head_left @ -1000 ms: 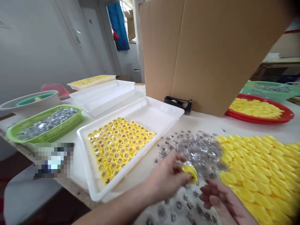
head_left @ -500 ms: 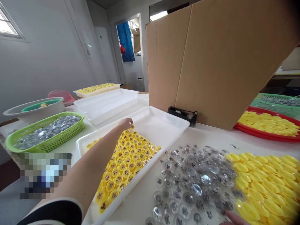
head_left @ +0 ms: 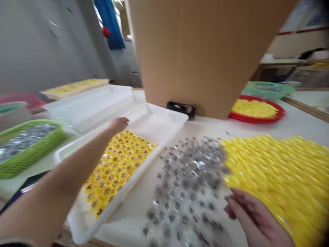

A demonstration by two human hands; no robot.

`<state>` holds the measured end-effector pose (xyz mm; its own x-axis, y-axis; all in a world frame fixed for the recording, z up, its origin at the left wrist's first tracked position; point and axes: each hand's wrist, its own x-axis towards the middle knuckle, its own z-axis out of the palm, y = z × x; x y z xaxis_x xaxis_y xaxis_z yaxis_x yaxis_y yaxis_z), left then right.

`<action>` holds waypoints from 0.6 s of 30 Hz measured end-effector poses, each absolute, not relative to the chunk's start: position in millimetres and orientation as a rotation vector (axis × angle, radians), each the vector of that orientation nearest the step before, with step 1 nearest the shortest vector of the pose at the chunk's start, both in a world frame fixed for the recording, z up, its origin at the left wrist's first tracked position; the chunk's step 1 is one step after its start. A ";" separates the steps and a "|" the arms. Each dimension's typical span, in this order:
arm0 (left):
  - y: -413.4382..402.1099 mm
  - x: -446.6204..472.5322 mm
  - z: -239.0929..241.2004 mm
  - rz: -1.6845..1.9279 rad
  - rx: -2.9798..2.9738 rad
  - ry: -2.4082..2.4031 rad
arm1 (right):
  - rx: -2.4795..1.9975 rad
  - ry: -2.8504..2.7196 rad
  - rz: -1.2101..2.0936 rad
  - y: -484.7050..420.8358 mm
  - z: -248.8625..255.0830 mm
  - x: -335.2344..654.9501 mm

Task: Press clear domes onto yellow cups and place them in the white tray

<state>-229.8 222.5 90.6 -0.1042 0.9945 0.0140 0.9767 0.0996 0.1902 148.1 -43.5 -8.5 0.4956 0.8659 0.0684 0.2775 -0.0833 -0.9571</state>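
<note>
My left hand (head_left: 120, 124) reaches over the white tray (head_left: 164, 116), just beyond rows of yellow round caps (head_left: 125, 151) with small printed faces. Its fingers are blurred and mostly turned away, so their grip is hidden. At the lower right, my right hand (head_left: 254, 216) has thumb and fingertips drawn together. Whatever they may hold is too small to make out. That hand hovers between scattered clear domed pieces (head_left: 185, 185) with dark prints and a broad spread of plain yellow caps (head_left: 280, 168).
A tall cardboard sheet (head_left: 195, 58) stands behind a black tape dispenser (head_left: 181, 109). On the left are a green basket (head_left: 51, 144) of clear pieces and another white tray (head_left: 95, 106). A red tray (head_left: 254, 118) of yellow pieces sits at the back right.
The view has swung right, showing more of the yellow caps. My right hand has come further into view, fingertips together. My left hand stays over the tray's far part.
</note>
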 end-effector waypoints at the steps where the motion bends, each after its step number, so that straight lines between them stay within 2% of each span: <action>1: 213.4 -221.9 99.3 0.290 2.052 2.234 | -1.652 -1.031 0.634 -49.0 1.6 157.5; 4: 183.1 -194.6 121.3 0.515 2.115 2.249 | -1.745 -1.150 0.411 -64.5 23.0 190.6; 7: 132.4 -159.0 131.6 0.795 2.261 2.016 | -1.893 -1.542 0.236 -76.0 30.8 214.8; 13: 32.5 -78.7 97.3 0.757 2.198 1.337 | -2.147 -2.140 -0.016 -63.9 28.4 211.0; 18: 12.4 -41.9 54.9 0.643 1.815 1.253 | -2.348 -2.274 0.027 -44.3 27.9 201.5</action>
